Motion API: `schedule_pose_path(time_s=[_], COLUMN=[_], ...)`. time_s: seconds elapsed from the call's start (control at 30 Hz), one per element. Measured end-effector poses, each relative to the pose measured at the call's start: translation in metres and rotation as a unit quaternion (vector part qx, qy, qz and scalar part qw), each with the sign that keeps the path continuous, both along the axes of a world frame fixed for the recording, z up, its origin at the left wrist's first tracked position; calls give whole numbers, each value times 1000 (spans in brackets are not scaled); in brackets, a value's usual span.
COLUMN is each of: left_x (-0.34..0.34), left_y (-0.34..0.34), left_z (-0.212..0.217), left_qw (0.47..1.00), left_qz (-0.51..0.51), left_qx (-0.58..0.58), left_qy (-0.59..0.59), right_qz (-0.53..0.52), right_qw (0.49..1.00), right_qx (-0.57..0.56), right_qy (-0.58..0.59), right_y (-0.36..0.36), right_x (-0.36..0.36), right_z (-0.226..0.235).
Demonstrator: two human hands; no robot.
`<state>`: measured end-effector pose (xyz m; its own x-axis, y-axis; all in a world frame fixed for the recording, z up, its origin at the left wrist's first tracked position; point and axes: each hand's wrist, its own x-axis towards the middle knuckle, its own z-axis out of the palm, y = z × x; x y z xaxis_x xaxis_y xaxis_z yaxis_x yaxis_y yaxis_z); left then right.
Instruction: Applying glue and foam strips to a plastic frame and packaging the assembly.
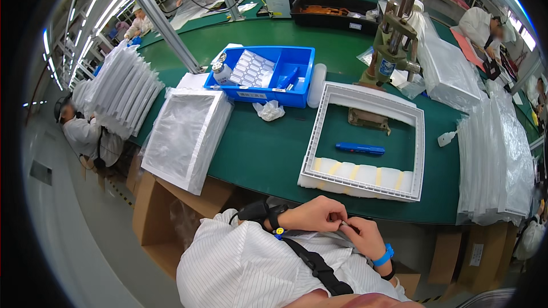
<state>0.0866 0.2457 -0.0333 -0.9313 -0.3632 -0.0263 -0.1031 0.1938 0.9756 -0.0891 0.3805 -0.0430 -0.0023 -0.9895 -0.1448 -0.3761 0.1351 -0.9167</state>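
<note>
My left hand [315,214] and my right hand [361,235] meet close to my chest, below the green table's front edge [274,185]. Their fingertips pinch a small pale object [344,225] between them; what it is cannot be made out. Just beyond my hands a white rectangular frame [419,154] lies flat on the table, with yellow-striped white pads along its near side. A blue pen-like tool [359,149] rests inside the frame.
A blue bin [285,98] with labels and a small bottle stands behind a stack of bagged white frames [185,131]. A metal press [394,45] rises at the back. Bagged white stacks [496,165] fill the right side. Cardboard boxes sit under the table. Other people work around.
</note>
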Motion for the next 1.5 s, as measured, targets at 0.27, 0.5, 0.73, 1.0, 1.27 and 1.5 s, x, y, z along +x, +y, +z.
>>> schedule_pose_path(time_s=[0.27,0.5,0.73,1.0,1.27,1.5], left_x=[-1,4,11,22,-43,-145], left_y=[-5,14,34,21,-89,-223], left_z=[0,2,9,21,75,23], left_qw=[1000,994,997,998,972,928], left_qz=[-19,-104,-70,-25,146,222], left_qx=[-15,-29,-1,-24,-182,-299], left_qy=[-3,-2,-11,-60,15,23], right_qz=[-19,1,52,139,119,77], right_qw=[1000,1000,993,979,974,977], right_qx=[13,-27,-68,-58,-104,-102], right_qy=[3,-10,-78,-134,-159,-170], right_y=[0,28,37,42,41,52], right_x=[9,18,15,8,11,8], right_z=[2,-27,-24,-19,-31,-37])
